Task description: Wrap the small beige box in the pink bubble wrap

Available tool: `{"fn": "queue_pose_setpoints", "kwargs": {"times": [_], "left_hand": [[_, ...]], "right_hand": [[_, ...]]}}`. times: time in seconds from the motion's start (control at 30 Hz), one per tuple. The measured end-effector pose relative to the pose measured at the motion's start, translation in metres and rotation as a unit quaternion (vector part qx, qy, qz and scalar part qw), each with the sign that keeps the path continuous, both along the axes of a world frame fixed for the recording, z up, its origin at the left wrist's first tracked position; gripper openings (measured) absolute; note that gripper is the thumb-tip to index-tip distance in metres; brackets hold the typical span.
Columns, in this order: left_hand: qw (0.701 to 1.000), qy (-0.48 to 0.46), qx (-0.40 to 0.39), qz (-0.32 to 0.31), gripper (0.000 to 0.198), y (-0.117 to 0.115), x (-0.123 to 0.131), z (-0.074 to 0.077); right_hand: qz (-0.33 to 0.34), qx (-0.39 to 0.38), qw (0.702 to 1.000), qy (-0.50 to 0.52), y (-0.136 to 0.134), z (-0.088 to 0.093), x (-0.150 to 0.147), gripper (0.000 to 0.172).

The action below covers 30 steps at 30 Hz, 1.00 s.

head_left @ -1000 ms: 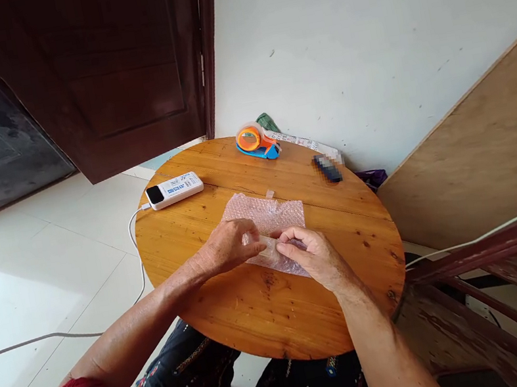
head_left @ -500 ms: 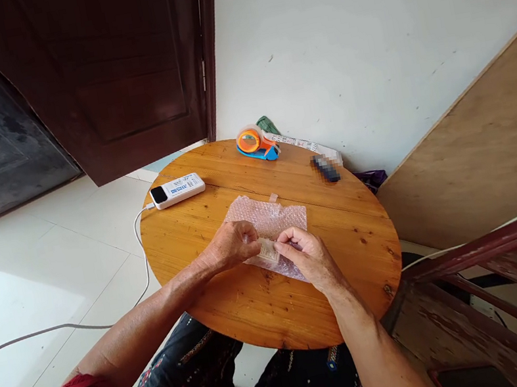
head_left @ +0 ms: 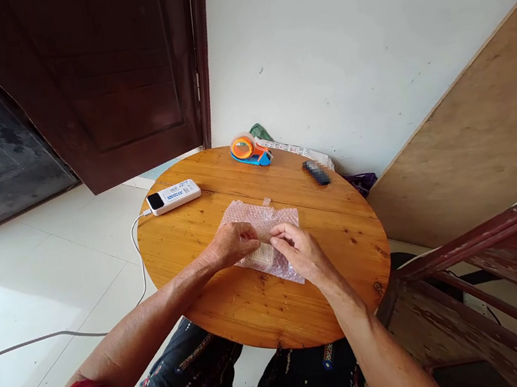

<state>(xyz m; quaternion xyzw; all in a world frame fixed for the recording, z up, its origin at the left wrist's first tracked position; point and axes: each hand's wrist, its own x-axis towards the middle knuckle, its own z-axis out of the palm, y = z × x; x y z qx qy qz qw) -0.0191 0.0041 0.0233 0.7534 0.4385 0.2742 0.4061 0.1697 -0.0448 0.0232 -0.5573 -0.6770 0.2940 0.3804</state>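
Note:
A sheet or pouch of clear, pinkish bubble wrap (head_left: 280,219) lies on the round wooden table (head_left: 240,317). On or within its near part is a small, flat, pale rectangular item (head_left: 263,255) with faint markings. My left hand (head_left: 234,243) comes in over the wrap's left side, thumb and fingers pinched just above that item. Opposite it, my right hand (head_left: 298,246) is also pinched, with its fingertips close to the left ones. Whatever thin material sits between the fingertips is too small to make out.
A white device with a dark screen (head_left: 174,196) lies at the table's left edge, its cable (head_left: 139,254) hanging down. At the back stands an orange and blue tape dispenser (head_left: 251,149). A dark, pixelated object (head_left: 316,172) lies at the right rear. A small clear strip (head_left: 267,202) touches the wrap's far edge.
Both hands have shifted slightly toward the far side of the pale item, which now shows more fully below the fingertips. The whole view has also moved a little.

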Motion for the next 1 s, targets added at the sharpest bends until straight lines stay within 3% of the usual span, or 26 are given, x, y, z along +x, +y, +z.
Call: {"fn": "queue_pose_setpoints", "kwargs": {"times": [0.1,0.2,0.27,0.4,0.5,0.6,0.7,0.87,1.0], "left_hand": [[1.000,0.009,-0.003,0.002,0.009,0.000,0.002,0.002],[1.000,0.018,0.004,-0.002,0.009,0.001,0.005,0.001],[1.000,0.026,0.007,0.000,0.010,0.002,0.007,0.001],[0.999,0.048,0.007,-0.017,0.015,0.005,-0.001,0.006],[0.997,0.065,0.038,-0.002,0.036,0.005,-0.024,0.014],[0.989,0.124,0.054,0.057,0.041,0.001,-0.050,0.016],[0.984,0.154,0.005,0.092,0.045,-0.001,-0.065,0.010],[0.977,0.127,-0.118,0.120,0.056,0.003,-0.061,0.003],[0.970,0.037,-0.211,0.116,0.025,0.007,-0.051,0.007]], "right_hand": [[-0.051,0.173,0.972,-0.150,-0.024,0.019,-0.005,0.018],[-0.001,0.241,0.923,-0.301,-0.047,0.031,-0.017,0.019],[0.044,0.233,0.901,-0.362,-0.052,0.029,-0.025,0.016],[0.060,0.199,0.876,-0.435,-0.043,0.022,-0.032,0.016],[0.067,0.191,0.862,-0.465,-0.037,0.022,-0.032,0.018],[0.074,0.198,0.850,-0.483,-0.034,0.025,-0.033,0.030],[0.079,0.212,0.837,-0.498,-0.029,0.027,-0.034,0.032],[0.105,0.217,0.829,-0.504,-0.020,0.026,-0.032,0.020],[0.110,0.228,0.838,-0.483,-0.018,0.025,-0.030,0.016]]}}
